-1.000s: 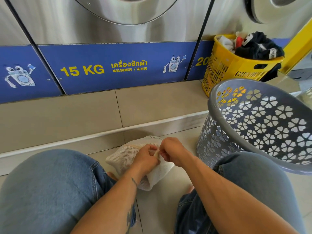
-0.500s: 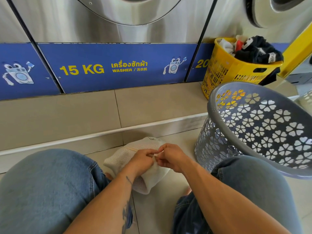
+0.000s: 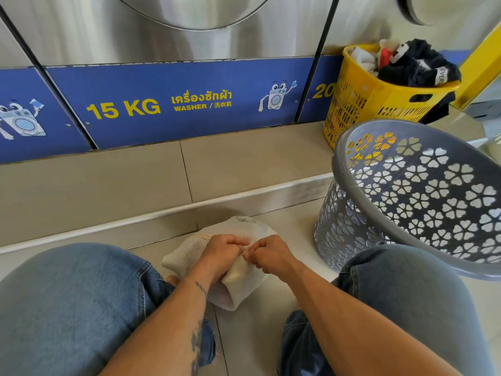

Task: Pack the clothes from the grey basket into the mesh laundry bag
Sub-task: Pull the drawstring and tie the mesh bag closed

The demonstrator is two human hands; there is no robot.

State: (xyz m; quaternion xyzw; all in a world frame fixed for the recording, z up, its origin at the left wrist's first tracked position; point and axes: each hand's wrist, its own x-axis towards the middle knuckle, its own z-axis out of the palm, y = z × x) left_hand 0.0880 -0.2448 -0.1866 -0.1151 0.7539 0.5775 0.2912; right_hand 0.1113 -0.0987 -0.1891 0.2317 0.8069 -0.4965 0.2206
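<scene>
Looking down through the head camera, I find the mesh bag (image 3: 187, 256) at about six o'clock in the frame, lying on the floor tiles (image 3: 252, 337) between the two knees in jeans (image 3: 67, 299). It bulges as though stuffed, with pale cloth showing through the netting.

Both hands meet on its upper edge. The left hand (image 3: 221, 252) comes in from seven o'clock with its fingers curled and pinching a fold of the bag. The right hand (image 3: 269, 255) comes in from five o'clock and pinches the same spot, knuckles nearly touching the left's. A small nub of fabric shows between them. Whether that is a zip pull or a cord end I cannot tell, since the fingers hide it.

The grey basket (image 3: 439, 202) sits at three o'clock, just beside the right knee and tipped with its mouth toward me. The part of its inside that I can see holds no clothes; its bottom is hidden behind the knee. A yellow basket (image 3: 360, 104) piled with dark and white clothes stands behind it at one o'clock, against the blue washer panel (image 3: 168, 109).

My reading is that the packing itself is done or close to it, and the step in hand is closing the bag's mouth. The next move calls for one hand to hold the fabric taut while the other draws the fastener along the opening without catching the cloth inside. A look into the basket's hidden bottom would then confirm nothing is left.
</scene>
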